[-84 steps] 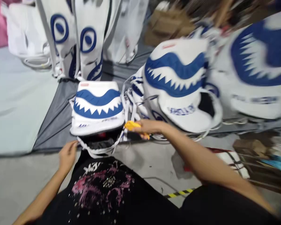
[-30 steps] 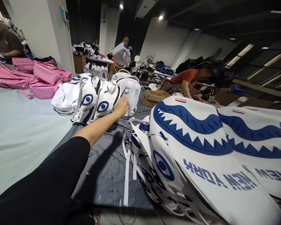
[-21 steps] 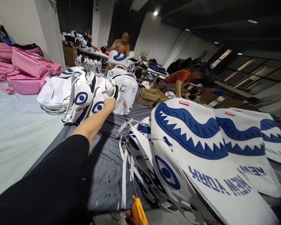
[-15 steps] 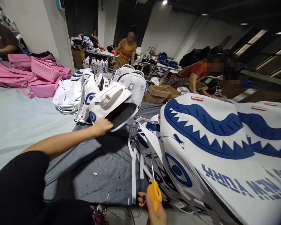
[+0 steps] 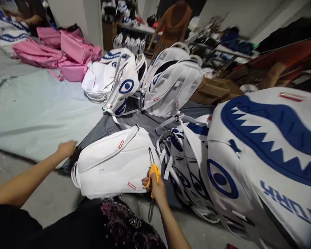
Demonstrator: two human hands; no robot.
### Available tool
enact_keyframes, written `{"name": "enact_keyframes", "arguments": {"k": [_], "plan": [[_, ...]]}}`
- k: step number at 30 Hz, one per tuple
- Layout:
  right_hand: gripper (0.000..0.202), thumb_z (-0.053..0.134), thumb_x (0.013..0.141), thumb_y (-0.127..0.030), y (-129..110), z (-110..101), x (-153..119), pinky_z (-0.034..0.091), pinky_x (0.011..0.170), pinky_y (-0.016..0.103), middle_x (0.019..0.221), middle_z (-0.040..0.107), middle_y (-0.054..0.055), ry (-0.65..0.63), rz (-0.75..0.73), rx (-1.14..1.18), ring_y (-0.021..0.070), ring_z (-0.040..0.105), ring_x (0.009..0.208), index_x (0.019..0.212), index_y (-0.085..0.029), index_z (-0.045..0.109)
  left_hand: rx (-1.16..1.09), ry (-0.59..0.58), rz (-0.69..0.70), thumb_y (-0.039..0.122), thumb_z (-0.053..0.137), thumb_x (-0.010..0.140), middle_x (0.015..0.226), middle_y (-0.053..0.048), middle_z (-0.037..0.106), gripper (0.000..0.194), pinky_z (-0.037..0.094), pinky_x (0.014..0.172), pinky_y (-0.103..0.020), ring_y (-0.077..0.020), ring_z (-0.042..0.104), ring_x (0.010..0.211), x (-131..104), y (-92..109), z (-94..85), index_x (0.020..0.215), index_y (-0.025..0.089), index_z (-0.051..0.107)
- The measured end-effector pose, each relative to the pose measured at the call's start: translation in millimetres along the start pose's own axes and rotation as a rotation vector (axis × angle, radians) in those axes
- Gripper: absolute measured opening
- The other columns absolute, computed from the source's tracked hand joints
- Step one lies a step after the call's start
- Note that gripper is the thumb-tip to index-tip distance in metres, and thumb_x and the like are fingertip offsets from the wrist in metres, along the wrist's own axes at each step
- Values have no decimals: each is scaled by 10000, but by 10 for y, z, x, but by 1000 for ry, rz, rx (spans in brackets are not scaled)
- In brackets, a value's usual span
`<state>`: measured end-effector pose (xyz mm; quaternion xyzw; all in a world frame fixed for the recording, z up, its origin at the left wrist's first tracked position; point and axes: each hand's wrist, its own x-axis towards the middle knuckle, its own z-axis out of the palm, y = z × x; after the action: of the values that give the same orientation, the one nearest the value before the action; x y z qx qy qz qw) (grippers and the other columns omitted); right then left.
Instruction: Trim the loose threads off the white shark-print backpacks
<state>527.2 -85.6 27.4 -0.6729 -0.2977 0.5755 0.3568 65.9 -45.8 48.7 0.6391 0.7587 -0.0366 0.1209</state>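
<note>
A white backpack (image 5: pixel 116 162) lies on the grey cloth right in front of me, its strap side up, with small red-edged labels. My right hand (image 5: pixel 157 186) grips yellow-handled scissors (image 5: pixel 154 171), their blades pointing away from me over the backpack's right end. Off the backpack's left top edge, my left hand (image 5: pixel 66 148) is closed, fingers pressed together; whatever they may hold is too small to make out.
White backpacks with blue shark mouths and eyes (image 5: pixel 223 176) crowd the right side. More white backpacks (image 5: pixel 173 83) stand behind, beside pink bags (image 5: pixel 77 52). A cardboard box (image 5: pixel 212 90) sits farther back. A person in orange (image 5: pixel 173 24) stands beyond the table.
The white backpack has come nearer and now lies flat before me. My left hand has let go of it and moved left. The scissors in my right hand are now over the backpack.
</note>
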Motion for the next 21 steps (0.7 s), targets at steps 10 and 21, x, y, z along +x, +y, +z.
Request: {"name": "enact_keyframes", "arguments": {"k": [10,21], "plan": [[613,539,838,-711,-40,195,-792,563,700,350,839,722,75,-312,-134,-122,223,685,724,1130,-173,577,23,97,217,487,640,836,1548,-232,351,823,304,1112,-510,-388,392,1361,-336,1098,491,1522,141,346],[476,401,978,-569,-1199,102,96,413,596,257,660,665,36,-3,-263,-1136,173,611,575,1106,-160,606,-258,-74,254,467,366,994,1279,-102,612,568,443,911,-373,-285,569,1118,-565,890,393,1546,349,298]]}}
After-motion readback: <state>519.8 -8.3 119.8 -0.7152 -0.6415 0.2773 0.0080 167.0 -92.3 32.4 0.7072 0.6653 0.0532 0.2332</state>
